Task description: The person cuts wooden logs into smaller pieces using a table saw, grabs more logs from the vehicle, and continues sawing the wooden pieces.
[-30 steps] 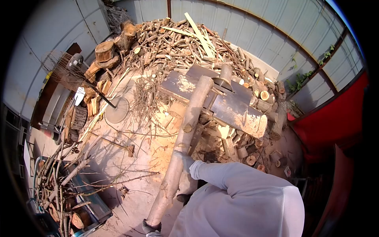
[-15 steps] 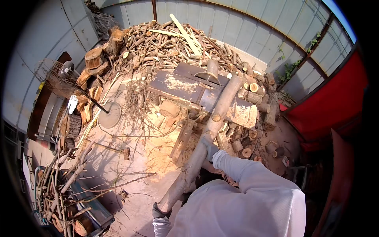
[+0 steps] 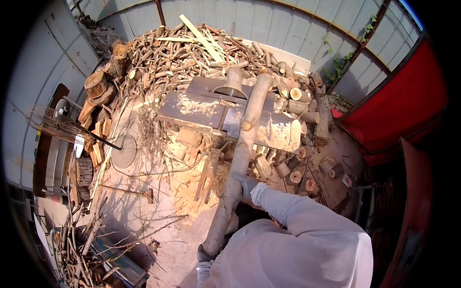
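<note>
A long, thick log (image 3: 236, 177) runs from the bottom centre up across the saw table (image 3: 200, 111). Its far end lies over the right part of the tabletop, to the right of the round saw blade (image 3: 230, 91). My left hand (image 3: 204, 254), in a grey glove, is closed round the near end of the log. My right hand (image 3: 246, 185), also gloved, grips the log about its middle, from the right side. Sawdust covers parts of the tabletop.
Behind the table rises a big heap of cut wood (image 3: 177, 53). A fan (image 3: 60, 115) on a round base stands left. Branches (image 3: 81, 254) fill a cart at the lower left. Cut logs (image 3: 294, 176) lie right of the table, near a red sheet (image 3: 389, 101).
The log has swung to the right over the tabletop, then come slightly more upright in view. Both hands have kept hold of it. The view has shifted, so the surroundings sit further left.
</note>
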